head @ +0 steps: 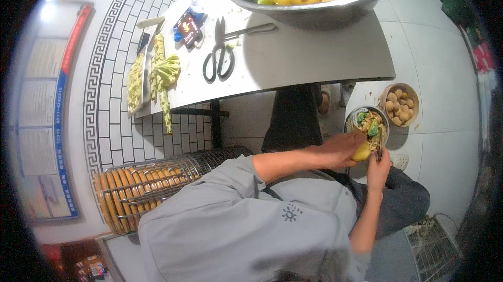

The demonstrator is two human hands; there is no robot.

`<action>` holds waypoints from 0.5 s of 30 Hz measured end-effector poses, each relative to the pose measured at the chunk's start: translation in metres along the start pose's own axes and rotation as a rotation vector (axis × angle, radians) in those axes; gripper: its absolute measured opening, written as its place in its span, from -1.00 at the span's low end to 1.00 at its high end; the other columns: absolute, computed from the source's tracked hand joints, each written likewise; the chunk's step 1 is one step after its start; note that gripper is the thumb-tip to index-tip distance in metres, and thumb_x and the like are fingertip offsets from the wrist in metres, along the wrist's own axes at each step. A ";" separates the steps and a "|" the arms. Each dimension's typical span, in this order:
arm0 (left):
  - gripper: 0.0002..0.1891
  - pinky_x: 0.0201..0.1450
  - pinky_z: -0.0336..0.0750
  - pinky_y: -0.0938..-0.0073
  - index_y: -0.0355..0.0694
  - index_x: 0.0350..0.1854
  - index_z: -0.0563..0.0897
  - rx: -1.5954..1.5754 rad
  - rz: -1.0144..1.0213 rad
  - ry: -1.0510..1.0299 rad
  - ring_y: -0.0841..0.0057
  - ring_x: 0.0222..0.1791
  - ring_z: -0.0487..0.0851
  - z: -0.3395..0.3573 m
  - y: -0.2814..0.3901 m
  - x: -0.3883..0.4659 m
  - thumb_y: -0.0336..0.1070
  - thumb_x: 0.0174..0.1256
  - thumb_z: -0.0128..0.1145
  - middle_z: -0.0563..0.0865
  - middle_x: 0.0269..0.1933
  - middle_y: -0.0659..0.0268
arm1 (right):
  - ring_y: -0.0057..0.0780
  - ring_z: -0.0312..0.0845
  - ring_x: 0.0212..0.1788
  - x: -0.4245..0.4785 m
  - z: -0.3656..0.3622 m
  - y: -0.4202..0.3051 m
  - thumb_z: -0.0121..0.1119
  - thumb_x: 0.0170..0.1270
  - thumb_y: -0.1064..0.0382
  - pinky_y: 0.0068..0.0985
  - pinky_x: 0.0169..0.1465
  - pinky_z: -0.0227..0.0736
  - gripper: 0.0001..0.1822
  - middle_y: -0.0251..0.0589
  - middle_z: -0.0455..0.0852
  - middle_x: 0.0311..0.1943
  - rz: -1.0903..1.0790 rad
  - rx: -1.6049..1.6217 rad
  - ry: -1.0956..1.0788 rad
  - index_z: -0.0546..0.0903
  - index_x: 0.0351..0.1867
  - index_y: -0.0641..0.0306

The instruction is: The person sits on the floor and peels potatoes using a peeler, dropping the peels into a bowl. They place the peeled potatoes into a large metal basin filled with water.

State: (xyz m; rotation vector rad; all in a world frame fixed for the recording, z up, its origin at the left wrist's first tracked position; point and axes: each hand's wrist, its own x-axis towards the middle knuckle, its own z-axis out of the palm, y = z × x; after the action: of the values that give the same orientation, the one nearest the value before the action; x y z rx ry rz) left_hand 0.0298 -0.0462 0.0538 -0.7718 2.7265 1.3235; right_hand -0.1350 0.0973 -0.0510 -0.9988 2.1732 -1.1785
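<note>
My left hand [340,149] is shut around a peeled-looking yellow potato [360,151]. Close beside it, my right hand [378,170] grips a slim dark peeler [379,144], whose head is hard to make out. Both hands are over the near rim of a round bin [386,119] lined with a clear plastic bag. Inside lie brown peelings [365,126] and some green leaves [374,128]. Just beyond it, a round tub [383,101] holds several unpeeled brown potatoes [401,107].
On the white table [314,54] stands a steel basin [306,12] of peeled potatoes in water. Scissors [219,56], metal tongs [251,30], a phone [189,30] and a green vegetable stalk [159,69] lie there too. A wire rack [169,179] stands left of me.
</note>
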 end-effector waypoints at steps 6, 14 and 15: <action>-0.28 0.08 0.60 -0.05 -0.36 0.25 0.43 -0.039 0.019 0.075 -0.21 0.08 0.62 0.008 -0.003 0.006 -0.25 0.03 0.49 0.51 0.17 -0.11 | -0.78 0.23 -0.65 -0.006 -0.014 -0.059 0.10 0.61 0.18 -0.69 -0.65 0.10 -0.81 -0.50 0.52 -0.45 0.548 0.739 -0.184 0.58 0.06 0.20; -0.31 0.23 0.54 0.16 -0.35 0.25 0.52 -0.624 -0.226 -0.118 0.10 0.17 0.65 0.008 -0.002 0.005 -0.11 0.08 0.42 0.64 0.14 -0.07 | -0.82 0.17 -0.70 -0.020 -0.006 -0.084 0.08 0.64 0.06 -0.69 -0.70 0.07 -0.72 -0.51 0.54 -0.47 0.479 0.822 -0.111 0.57 0.08 0.22; -0.32 0.24 0.53 0.17 -0.34 0.25 0.53 -0.612 -0.230 -0.127 0.13 0.19 0.65 0.003 0.000 0.005 -0.10 0.10 0.40 0.66 0.14 -0.07 | -0.80 0.26 -0.65 -0.021 -0.008 -0.076 0.07 0.65 0.07 -0.70 -0.65 0.15 -0.72 -0.48 0.57 -0.43 0.484 0.778 -0.129 0.57 0.08 0.24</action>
State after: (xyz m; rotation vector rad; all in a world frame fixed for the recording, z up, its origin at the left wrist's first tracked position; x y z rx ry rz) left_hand 0.0245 -0.0456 0.0509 -0.9456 2.0543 2.0796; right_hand -0.0986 0.0902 0.0196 -0.1913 1.4964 -1.4628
